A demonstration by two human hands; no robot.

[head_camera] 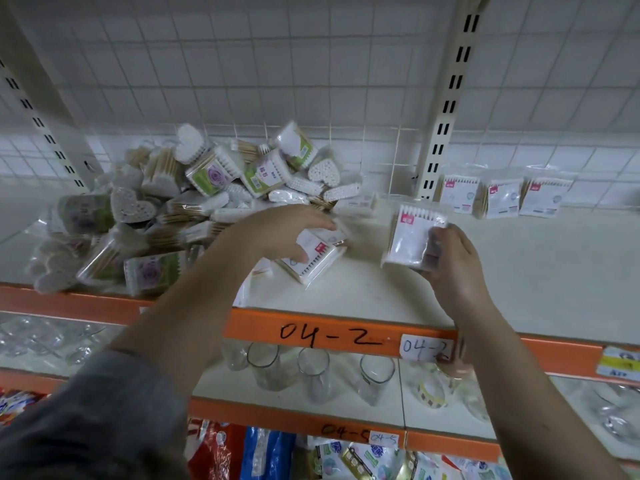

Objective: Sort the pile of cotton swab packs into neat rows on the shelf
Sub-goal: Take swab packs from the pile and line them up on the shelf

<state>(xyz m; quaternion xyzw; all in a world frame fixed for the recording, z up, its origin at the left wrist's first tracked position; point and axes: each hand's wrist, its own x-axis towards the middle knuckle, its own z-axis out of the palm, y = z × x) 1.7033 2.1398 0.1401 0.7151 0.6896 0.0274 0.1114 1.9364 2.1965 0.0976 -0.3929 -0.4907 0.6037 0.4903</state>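
- Head view: a flat swab pack [412, 239] is pinched upright by the curled fingers of the right hand [450, 265], above the shelf [485, 278].
- Another flat pack [313, 259] is touched by the loosely spread fingers of the left hand [280, 233]; whether it is gripped cannot be told.
- The pile [194, 199] is heaped left of those fingers.
- Three upright packs [502, 195] are lined up beyond the right fingers.

The left of the shelf [519, 271] is blocked by the pile [194, 202] of packs. Bare board is left open between it and the upright row [502, 197] at the back right.
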